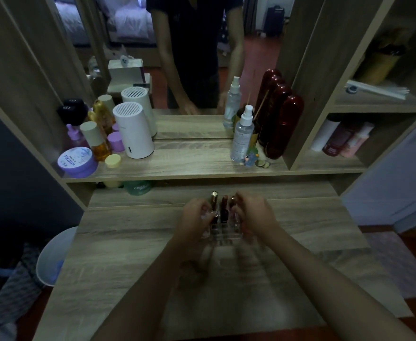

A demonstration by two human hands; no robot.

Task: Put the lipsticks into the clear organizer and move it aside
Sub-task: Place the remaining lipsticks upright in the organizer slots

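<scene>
— Gripping the clear organizer (pixel 223 231) from both sides: left hand (pixel 194 217) curled on its left wall, right hand (pixel 256 214) curled on its right wall.

— Resting on the tabletop (pixel 133 254), or lifted?

— Cannot tell; base smeared by motion blur, edges of the clear plastic nearly lost against the wood grain.

— Lipsticks?

— Standing upright in the organizer's back compartments. Gold-capped lipstick (pixel 214 200) on the left, touching the left fingers; dark red lipstick (pixel 224 205) in the middle; a third lipstick (pixel 233 201) mostly hidden behind the right fingers. Front compartments too blurred to read.

— Placement overall?

— Roughly centred on the tabletop, toward the far edge, just below the shelf (pixel 192 161).

— On that shelf?

— Left: white cylinder (pixel 133 131), purple jar (pixel 77 161), amber bottle (pixel 96 141). Right: spray bottle (pixel 242 136), dark red case (pixel 284 126) leaning at the side panel. Labels too small and dim to read.

— Behind?

— Mirror (pixel 192 57), showing a dark-shirted torso and two arms, cut off at the top edge. Forearms cropped by the bottom of the frame.
</scene>
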